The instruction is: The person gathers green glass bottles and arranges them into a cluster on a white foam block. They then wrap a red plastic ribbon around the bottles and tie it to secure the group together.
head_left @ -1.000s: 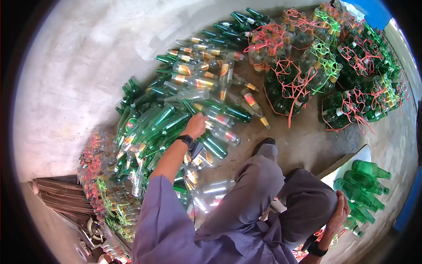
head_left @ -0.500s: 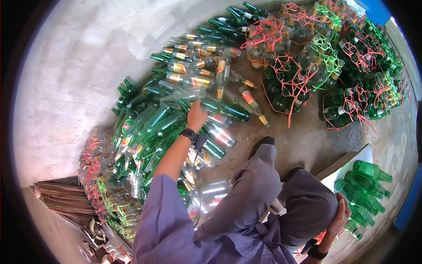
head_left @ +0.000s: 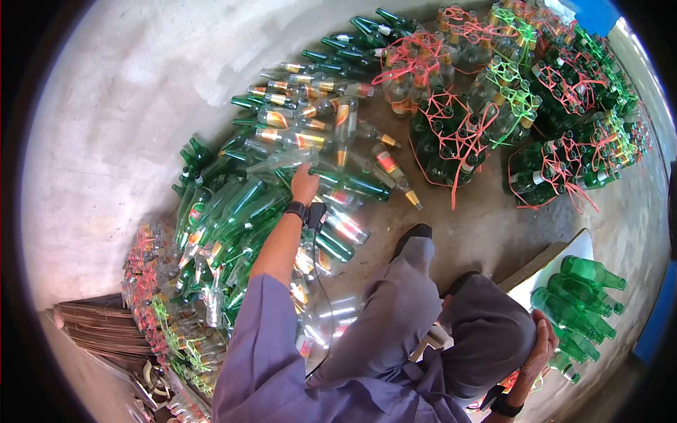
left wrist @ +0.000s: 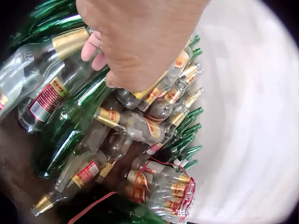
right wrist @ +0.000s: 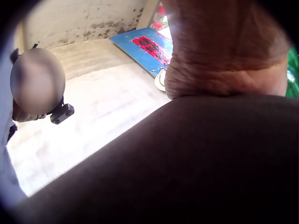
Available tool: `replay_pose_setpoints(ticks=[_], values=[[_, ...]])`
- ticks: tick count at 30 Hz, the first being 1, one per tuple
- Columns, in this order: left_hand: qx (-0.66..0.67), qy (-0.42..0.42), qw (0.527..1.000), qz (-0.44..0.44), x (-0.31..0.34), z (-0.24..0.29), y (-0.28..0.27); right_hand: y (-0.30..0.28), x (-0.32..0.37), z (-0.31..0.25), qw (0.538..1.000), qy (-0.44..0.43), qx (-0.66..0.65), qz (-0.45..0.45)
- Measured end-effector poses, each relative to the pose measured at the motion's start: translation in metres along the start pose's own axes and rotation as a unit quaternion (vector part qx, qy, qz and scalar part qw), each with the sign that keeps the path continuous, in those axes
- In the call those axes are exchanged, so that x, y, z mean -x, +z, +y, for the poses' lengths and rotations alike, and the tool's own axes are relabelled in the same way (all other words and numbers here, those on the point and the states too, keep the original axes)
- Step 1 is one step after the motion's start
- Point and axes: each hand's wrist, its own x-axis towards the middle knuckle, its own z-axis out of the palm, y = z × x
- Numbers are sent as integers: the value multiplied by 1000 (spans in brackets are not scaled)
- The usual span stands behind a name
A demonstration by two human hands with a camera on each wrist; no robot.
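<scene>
1 green bottle [head_left: 356, 185] lay in the heap [head_left: 240, 204], neck beside my left hand [head_left: 305, 186], whose hold I couldn't tell, the glass probably light, slippery and fragile, best taken by that neck

The heap [head_left: 243, 208] runs along the floor's [head_left: 472, 225] left edge beside the wall [head_left: 120, 120]. Far bundles [head_left: 458, 137] stand toward the floor's far right corner, right of the heap's far end; near bundles [head_left: 148, 275] stand toward the near left corner, between heap and rods [head_left: 102, 324]. One shoe [head_left: 415, 234] is on the floor between heap and far bundles. The left hand [head_left: 305, 186] is at the heap's right side, the right hand [head_left: 541, 344] on the right knee [head_left: 490, 314]. Right of that knee, bottles [head_left: 578, 303] cluster just beside or on a board [head_left: 575, 250]; which is unclear.
</scene>
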Motion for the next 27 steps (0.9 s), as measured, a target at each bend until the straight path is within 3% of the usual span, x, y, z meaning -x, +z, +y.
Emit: replay_pose_setpoints(ticks=[2, 3, 4, 7, 9, 11, 13, 15, 16, 18, 20, 24, 26, 27], values=[[10, -17, 1000, 14, -1, 1, -1, 0, -1, 1, 1000, -4, 3, 0], [-23, 35, 998, 56, -1, 3, -1, 0, -1, 1, 1000, -8, 6, -1], [-24, 36, 998, 55, -2, 4, -1, 0, -1, 1, 1000, -8, 6, 0], [-59, -20, 996, 65, -3, 20, -7, 2, -1, -3, 1000, -1, -4, 0], [-84, -61, 994, 33, 3, 32, -10, 1, -1, -3, 1000, -5, 4, 1], [-75, -63, 995, 1, -17, -5, 7, 1, -1, -3, 1000, -5, 5, 1], [-66, -66, 995, -28, -14, -2, 3, 1, -1, -3, 1000, -6, 6, 1], [-46, -7, 993, -108, 5, 10, -7, 0, -1, -3, 1000, 4, 2, 1], [-46, -7, 993, -108, 17, 19, -10, 0, -1, -3, 1000, 4, 1, 1], [132, -18, 984, -118, 46, 39, -15, -1, 0, -4, 1000, -2, 1, -5], [153, -50, 976, -149, 69, 60, -22, 0, 1, -4, 1000, -4, -1, -5], [129, 21, 975, -182, 99, 65, -20, 2, 3, -8, 1000, 7, -17, -10], [104, 142, 973, -146, 108, 68, -13, -4, 0, 7, 1000, -17, -19, -10], [66, 99, 977, -174, 113, 76, -14, -4, 1, 8, 999, -32, -11, -8]])
